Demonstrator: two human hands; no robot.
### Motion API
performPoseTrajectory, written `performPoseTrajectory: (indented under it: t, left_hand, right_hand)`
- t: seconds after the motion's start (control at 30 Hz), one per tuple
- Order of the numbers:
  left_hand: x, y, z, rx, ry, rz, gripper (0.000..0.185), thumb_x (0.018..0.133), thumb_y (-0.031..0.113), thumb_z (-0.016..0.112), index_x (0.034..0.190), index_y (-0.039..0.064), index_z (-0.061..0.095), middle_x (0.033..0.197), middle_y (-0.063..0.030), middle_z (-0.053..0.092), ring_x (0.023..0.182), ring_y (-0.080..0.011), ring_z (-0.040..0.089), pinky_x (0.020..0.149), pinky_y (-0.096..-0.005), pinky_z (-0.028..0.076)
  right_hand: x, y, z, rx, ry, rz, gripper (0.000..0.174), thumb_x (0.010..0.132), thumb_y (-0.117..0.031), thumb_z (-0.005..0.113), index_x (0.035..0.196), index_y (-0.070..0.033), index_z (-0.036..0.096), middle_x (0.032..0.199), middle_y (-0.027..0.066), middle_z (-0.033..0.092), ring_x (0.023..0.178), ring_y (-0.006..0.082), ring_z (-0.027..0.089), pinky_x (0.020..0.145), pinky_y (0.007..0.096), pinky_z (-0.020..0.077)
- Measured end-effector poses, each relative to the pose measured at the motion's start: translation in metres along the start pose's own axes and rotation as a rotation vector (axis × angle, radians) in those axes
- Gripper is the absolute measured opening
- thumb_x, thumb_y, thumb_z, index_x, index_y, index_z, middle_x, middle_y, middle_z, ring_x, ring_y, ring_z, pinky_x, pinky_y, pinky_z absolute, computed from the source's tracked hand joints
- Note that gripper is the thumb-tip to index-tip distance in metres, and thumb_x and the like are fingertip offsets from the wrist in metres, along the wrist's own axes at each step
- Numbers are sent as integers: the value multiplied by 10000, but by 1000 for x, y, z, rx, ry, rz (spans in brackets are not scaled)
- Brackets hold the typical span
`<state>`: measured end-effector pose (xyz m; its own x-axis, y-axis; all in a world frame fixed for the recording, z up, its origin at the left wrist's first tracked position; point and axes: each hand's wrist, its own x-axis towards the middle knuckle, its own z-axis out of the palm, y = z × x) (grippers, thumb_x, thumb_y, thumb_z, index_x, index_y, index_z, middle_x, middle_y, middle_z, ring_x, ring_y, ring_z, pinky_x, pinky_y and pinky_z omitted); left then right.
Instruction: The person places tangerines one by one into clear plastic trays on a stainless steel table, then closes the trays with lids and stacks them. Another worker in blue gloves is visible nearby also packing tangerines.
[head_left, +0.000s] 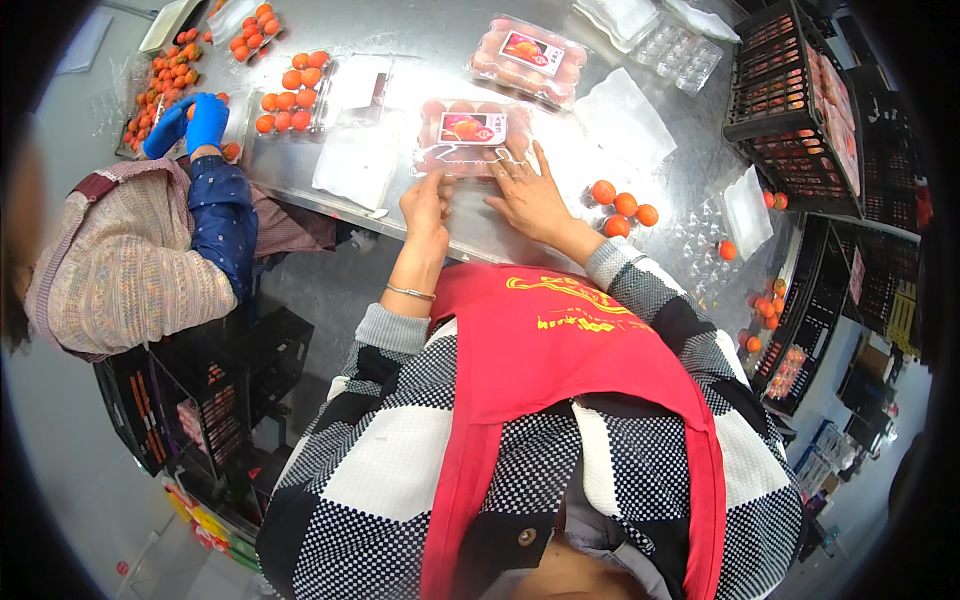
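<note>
A labelled clear plastic clamshell (470, 139), with rows of round orange-red fruits inside, lies before me on the metal table. At its near left edge, my left hand (429, 201) has its fingers curled in against the rim. My right hand (525, 191) lies with fingers spread over the near right corner of the same clamshell, its fingertips partly blurred by glare. Just beyond is a second closed, labelled clamshell (527, 60), full of fruit. To the right of my right hand sit several loose orange-red fruits (625, 204) and a white liner sheet (628, 120).
Left, a co-worker's blue-gloved hands (187, 124) are over a crate of fruit (171, 75). An open clamshell (292, 91) holds fruit near a white liner (358, 165). A black crate (795, 112) of packs stands at right, with empty clear trays (679, 56) beside it.
</note>
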<state>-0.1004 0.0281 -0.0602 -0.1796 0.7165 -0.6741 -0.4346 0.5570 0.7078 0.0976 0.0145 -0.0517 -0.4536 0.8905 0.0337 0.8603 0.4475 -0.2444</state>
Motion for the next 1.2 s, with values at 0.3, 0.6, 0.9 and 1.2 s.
performPoseTrajectory:
  t: [0.3, 0.6, 0.9, 1.2]
  left_hand:
    - [6, -8, -5, 111, -16, -1, 244, 954, 278, 707, 902, 40, 705, 696, 26, 610, 526, -51, 473, 496, -230, 378]
    - [22, -21, -14, 168, 27, -18, 353, 917, 338, 751, 1005, 7, 665, 816, -83, 682, 635, -152, 653, 556, -261, 532]
    - [29, -31, -11, -83, -3, 42, 263, 974, 101, 663, 1140, -83, 574, 1071, -189, 681, 978, -298, 720, 867, -403, 625]
    - [36, -34, 6, -300, 68, -70, 205, 981, -2, 605, 1172, -67, 565, 1137, -162, 624, 1071, -308, 655, 979, -466, 598]
  right_hand:
    - [-40, -2, -35, 12, -39, -33, 574, 979, -211, 607, 1504, -40, 452, 1548, 152, 463, 1502, 294, 335, 1252, 542, 172]
    - [-49, -8, -26, 1638, -358, 833, 306, 1023, -185, 607, 1241, 28, 638, 1039, 138, 723, 956, 218, 687, 895, 348, 556]
    - [0, -11, 49, 2059, 189, 1248, 298, 1006, -99, 623, 1221, 98, 563, 1233, 224, 621, 1173, 316, 619, 1016, 396, 555]
    - [13, -5, 49, 2095, 342, 1257, 197, 902, 44, 709, 1063, 91, 606, 1045, 169, 677, 956, 315, 702, 916, 414, 629]
